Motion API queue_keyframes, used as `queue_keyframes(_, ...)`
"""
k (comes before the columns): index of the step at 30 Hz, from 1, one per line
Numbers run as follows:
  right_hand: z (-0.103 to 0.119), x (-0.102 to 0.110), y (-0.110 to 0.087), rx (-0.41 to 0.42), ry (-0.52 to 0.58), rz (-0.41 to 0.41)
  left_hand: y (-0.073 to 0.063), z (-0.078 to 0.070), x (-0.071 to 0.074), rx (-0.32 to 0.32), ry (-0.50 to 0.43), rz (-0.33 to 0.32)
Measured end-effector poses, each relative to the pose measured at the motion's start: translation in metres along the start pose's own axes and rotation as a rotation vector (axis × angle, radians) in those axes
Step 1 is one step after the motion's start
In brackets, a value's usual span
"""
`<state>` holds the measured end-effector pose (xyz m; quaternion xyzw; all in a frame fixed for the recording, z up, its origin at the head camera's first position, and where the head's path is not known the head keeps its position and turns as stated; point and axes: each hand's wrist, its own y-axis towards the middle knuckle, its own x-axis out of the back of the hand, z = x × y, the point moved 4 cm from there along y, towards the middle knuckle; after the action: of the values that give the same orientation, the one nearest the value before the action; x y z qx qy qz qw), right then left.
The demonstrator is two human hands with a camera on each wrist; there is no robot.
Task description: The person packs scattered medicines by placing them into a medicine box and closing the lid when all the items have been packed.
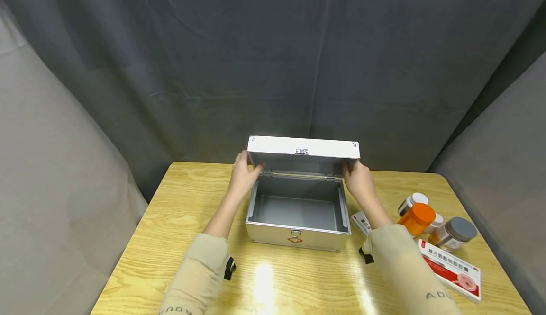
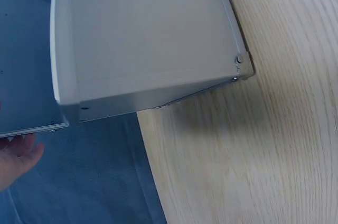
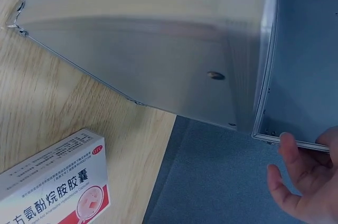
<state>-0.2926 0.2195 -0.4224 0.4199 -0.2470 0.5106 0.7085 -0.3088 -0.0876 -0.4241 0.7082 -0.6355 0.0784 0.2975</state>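
A silvery metal first-aid box [image 1: 294,240] with a small orange cross under its front latch stands on the table. Its lid [image 1: 304,147] is raised on the rear hinges, and the grey interior [image 1: 298,211] holds nothing. My left hand [image 1: 244,176] grips the lid's left side, thumb on the inner side and fingers outside. At the lid's right side my right hand [image 1: 357,178] holds the edge, partly hidden by the rim. In the right wrist view, fingers [image 3: 296,171] curl at the lid edge; the left wrist view shows the left hand [image 2: 18,158] at the opposite edge.
Right of the box stand an orange bottle [image 1: 420,216], a white-capped bottle [image 1: 414,202], a grey-capped jar [image 1: 454,233] and a small white-capped one [image 1: 436,222]. A red-and-white medicine carton [image 1: 452,270] lies nearer; a small carton [image 1: 360,222] sits beside the box. Dark curtain [image 1: 298,59] hangs behind.
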Motion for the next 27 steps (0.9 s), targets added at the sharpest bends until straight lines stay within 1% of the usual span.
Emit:
queue_keyframes(3, 0.001, 0.000, 0.002, -0.004, -0.003, 0.003, 0.003, 0.002, 0.000, -0.080, 0.036, -0.066)
queue_keyframes(5, 0.001, 0.000, 0.003, -0.009, -0.001, 0.005, 0.006, 0.003, -0.001, -0.120, 0.071, -0.109)
queue_keyframes(8, 0.000, -0.001, 0.006, -0.019, -0.009, 0.019, 0.011, 0.005, -0.003, -0.135, 0.125, -0.144)
queue_keyframes(13, -0.001, -0.004, 0.011, -0.039, -0.025, 0.049, 0.017, 0.011, -0.010, -0.062, 0.201, -0.119)
queue_keyframes(15, -0.001, -0.005, 0.013, -0.044, -0.029, 0.056, 0.018, 0.013, -0.013, -0.038, 0.226, -0.116)
queue_keyframes(18, -0.001, -0.006, 0.014, -0.052, -0.028, 0.059, 0.019, 0.018, -0.017, -0.009, 0.245, -0.128)
queue_keyframes(21, -0.001, -0.007, 0.014, -0.062, -0.024, 0.048, 0.019, 0.021, -0.020, 0.003, 0.257, -0.138)
queue_keyframes(25, 0.000, -0.008, 0.015, -0.085, -0.026, 0.030, 0.018, 0.022, -0.024, -0.003, 0.282, -0.153)
queue_keyframes(27, -0.001, -0.008, 0.015, -0.095, -0.028, 0.025, 0.019, 0.023, -0.025, -0.008, 0.281, -0.163)
